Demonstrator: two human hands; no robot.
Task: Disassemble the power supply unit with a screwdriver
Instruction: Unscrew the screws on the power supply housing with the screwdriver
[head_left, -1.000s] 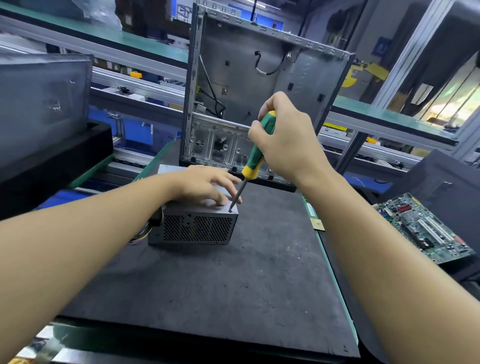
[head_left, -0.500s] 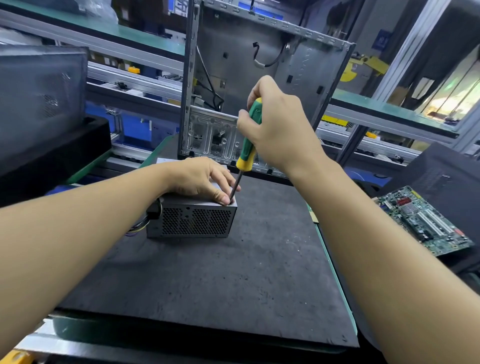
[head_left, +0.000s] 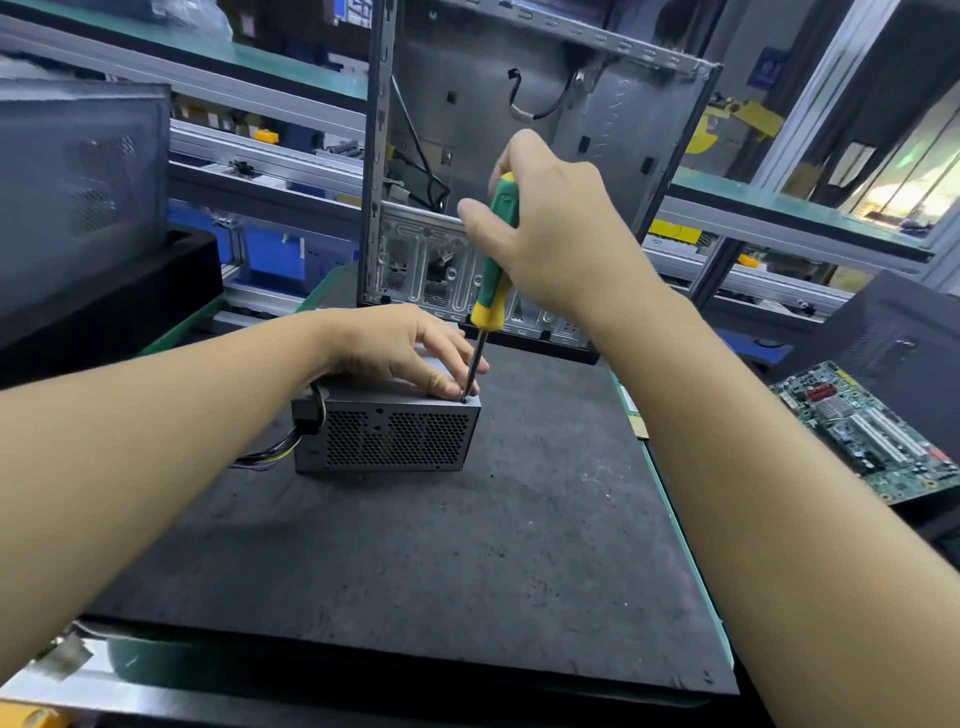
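Observation:
A grey metal power supply unit (head_left: 387, 439) with a honeycomb vent lies on the black mat (head_left: 415, 561), coloured cables trailing from its left end. My left hand (head_left: 395, 348) rests on its top, fingertips beside the shaft near the front right corner. My right hand (head_left: 545, 234) grips the green and yellow handle of a screwdriver (head_left: 491, 280), held nearly upright. The screwdriver's tip sits in a screw at the top's front right corner.
An empty computer case (head_left: 519, 171) stands upright just behind the unit. A green motherboard (head_left: 872, 431) lies on a dark panel to the right. A dark case panel (head_left: 78, 171) rests on black foam at the left. Conveyor rails run behind.
The screwdriver has become more upright with its tip staying on the corner screw. My right hand has turned on the handle. My left hand stays on the unit's top.

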